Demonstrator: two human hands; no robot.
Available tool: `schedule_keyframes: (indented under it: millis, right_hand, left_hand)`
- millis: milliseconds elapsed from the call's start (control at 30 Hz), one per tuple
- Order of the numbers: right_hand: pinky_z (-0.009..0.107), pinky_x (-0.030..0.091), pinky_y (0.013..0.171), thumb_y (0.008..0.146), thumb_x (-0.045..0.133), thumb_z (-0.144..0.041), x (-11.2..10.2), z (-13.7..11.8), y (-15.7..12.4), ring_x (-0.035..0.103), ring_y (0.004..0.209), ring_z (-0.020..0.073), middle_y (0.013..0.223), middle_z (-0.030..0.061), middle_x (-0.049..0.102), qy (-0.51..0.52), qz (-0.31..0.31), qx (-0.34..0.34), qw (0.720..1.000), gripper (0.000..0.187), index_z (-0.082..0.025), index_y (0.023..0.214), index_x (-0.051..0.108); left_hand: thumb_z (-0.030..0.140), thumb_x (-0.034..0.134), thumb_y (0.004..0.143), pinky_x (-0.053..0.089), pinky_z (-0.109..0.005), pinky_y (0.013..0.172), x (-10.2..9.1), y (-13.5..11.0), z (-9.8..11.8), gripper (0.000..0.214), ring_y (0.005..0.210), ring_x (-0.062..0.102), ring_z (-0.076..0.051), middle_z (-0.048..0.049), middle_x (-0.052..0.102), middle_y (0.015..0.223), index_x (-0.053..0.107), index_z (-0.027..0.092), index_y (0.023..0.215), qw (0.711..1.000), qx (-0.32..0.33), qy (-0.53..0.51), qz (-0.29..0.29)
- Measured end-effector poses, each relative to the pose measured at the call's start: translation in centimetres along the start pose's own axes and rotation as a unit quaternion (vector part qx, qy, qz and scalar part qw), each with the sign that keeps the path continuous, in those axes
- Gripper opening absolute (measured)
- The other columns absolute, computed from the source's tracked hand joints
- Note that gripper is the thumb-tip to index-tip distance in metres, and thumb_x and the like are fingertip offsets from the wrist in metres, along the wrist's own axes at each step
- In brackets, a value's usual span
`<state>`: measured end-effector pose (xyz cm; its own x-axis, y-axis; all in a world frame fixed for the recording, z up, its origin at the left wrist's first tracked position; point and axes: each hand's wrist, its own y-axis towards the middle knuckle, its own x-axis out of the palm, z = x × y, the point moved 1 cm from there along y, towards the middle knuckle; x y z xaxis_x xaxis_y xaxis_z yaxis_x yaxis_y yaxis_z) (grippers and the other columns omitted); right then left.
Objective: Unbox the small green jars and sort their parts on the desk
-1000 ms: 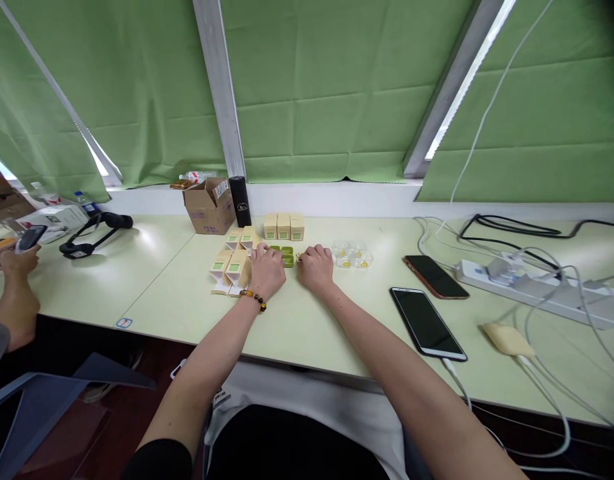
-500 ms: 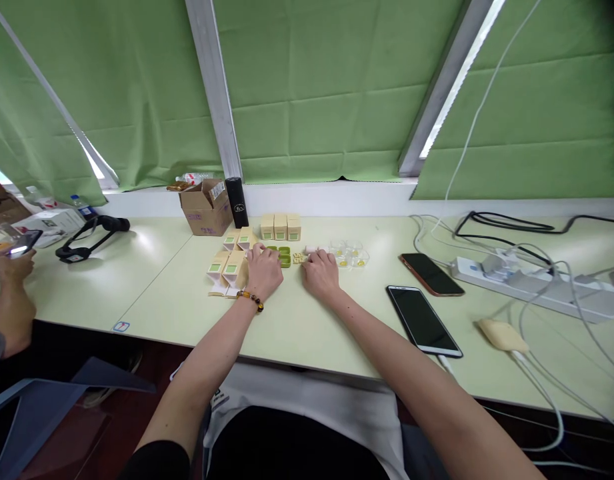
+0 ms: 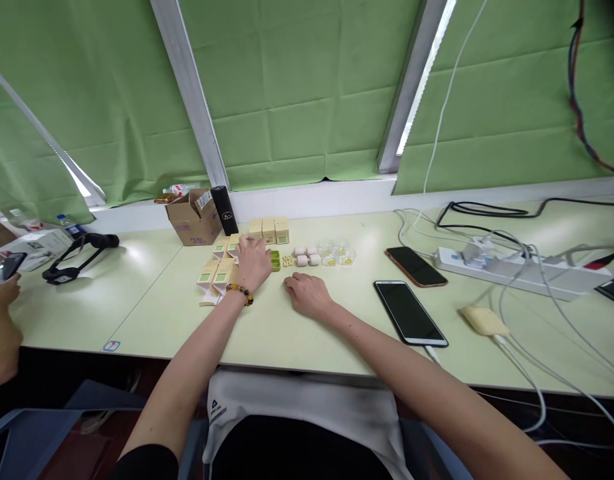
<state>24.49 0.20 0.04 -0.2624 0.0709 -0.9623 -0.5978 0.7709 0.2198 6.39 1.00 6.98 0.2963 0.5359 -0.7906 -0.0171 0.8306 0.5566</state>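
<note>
My left hand (image 3: 254, 263), with a beaded bracelet on its wrist, reaches over the green compartment containers (image 3: 275, 261). Its fingers are apart, with the tips close to the back row of small cream boxes (image 3: 269, 231); anything under the palm is hidden. More cream boxes with green windows (image 3: 214, 273) stand left of it, some with open flaps. On the bare tabletop lies my right hand (image 3: 309, 295), loosely spread and holding nothing. Beyond it are small yellowish pieces (image 3: 287, 261), several pale pink cylinders (image 3: 307, 256) and clear cups with yellow centres (image 3: 338, 253).
Two phones (image 3: 411, 312) lie to the right, before a white power strip (image 3: 521, 273) with tangled cables and a cream charger (image 3: 484, 321). Behind the boxes stand a cardboard box (image 3: 193, 220) and a black cylinder (image 3: 225, 211). Another person's hand (image 3: 1, 293) holds a phone at far left.
My right hand has drawn back toward me from the small pieces, uncovering the pink cylinders. My left hand has shifted toward the back row of boxes. The view has turned slightly right.
</note>
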Motion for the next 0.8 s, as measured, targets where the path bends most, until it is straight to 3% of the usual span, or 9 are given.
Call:
schedule_keyframes:
  millis: [200, 367, 467, 600, 800]
  right_hand:
    - [0.031, 0.044, 0.078, 0.105, 0.046, -0.025, -0.5, 0.3, -0.4, 0.070, 0.105, 0.0242, 0.114, 0.0098, 0.074, 0.034, -0.004, 0.002, 0.999, 0.031, -0.022, 0.123, 0.071]
    - [0.030, 0.045, 0.081, 0.106, 0.046, -0.028, -0.7, 0.6, -0.5, 0.070, 0.107, 0.0234, 0.117, 0.0094, 0.075, 0.053, -0.005, 0.004, 0.999, 0.031, -0.022, 0.125, 0.070]
    - [0.030, 0.045, 0.080, 0.105, 0.047, -0.027, -0.6, 0.7, -0.5, 0.070, 0.106, 0.0232, 0.118, 0.0087, 0.075, 0.058, 0.000, -0.001, 0.998, 0.031, -0.022, 0.125, 0.070]
    - [0.030, 0.045, 0.078, 0.104, 0.048, -0.028, -0.6, 0.7, -0.5, 0.071, 0.105, 0.0234, 0.118, 0.0081, 0.075, 0.061, 0.010, -0.006, 0.998, 0.030, -0.022, 0.125, 0.069]
    - [0.030, 0.046, 0.079, 0.104, 0.049, -0.028, -1.0, 0.6, -0.6, 0.071, 0.107, 0.0236, 0.120, 0.0090, 0.075, 0.071, 0.013, 0.003, 0.997, 0.031, -0.022, 0.127, 0.069]
  left_hand:
    - [0.018, 0.058, 0.092, 0.034, -0.058, 0.112, 4.1, 5.1, -0.4, 0.052, 0.140, 0.038, -0.042, -0.0231, 0.056, 0.141, 0.053, 0.014, 0.143, 0.989, -0.020, 0.107, -0.098]
    - [0.020, 0.059, 0.090, 0.026, -0.060, 0.121, 7.2, 8.5, -1.5, 0.072, 0.155, 0.025, -0.044, -0.0259, 0.040, 0.159, 0.039, 0.017, 0.159, 0.979, 0.012, 0.166, -0.119]
    - [0.021, 0.059, 0.091, 0.020, -0.061, 0.126, 8.3, 9.6, -1.7, 0.062, 0.160, 0.019, -0.042, -0.0211, 0.036, 0.164, 0.049, 0.020, 0.152, 0.973, 0.026, 0.184, -0.134]
    - [0.018, 0.059, 0.089, 0.012, -0.057, 0.130, 9.2, 10.2, -1.4, 0.050, 0.162, 0.015, -0.036, -0.0189, 0.042, 0.162, 0.058, 0.016, 0.138, 0.978, 0.070, 0.154, -0.120]
    - [0.004, 0.059, 0.085, 0.022, -0.059, 0.123, 9.5, 10.1, -0.9, 0.040, 0.146, 0.037, -0.037, -0.0196, 0.067, 0.123, 0.060, 0.013, 0.124, 0.988, 0.077, 0.079, -0.106]
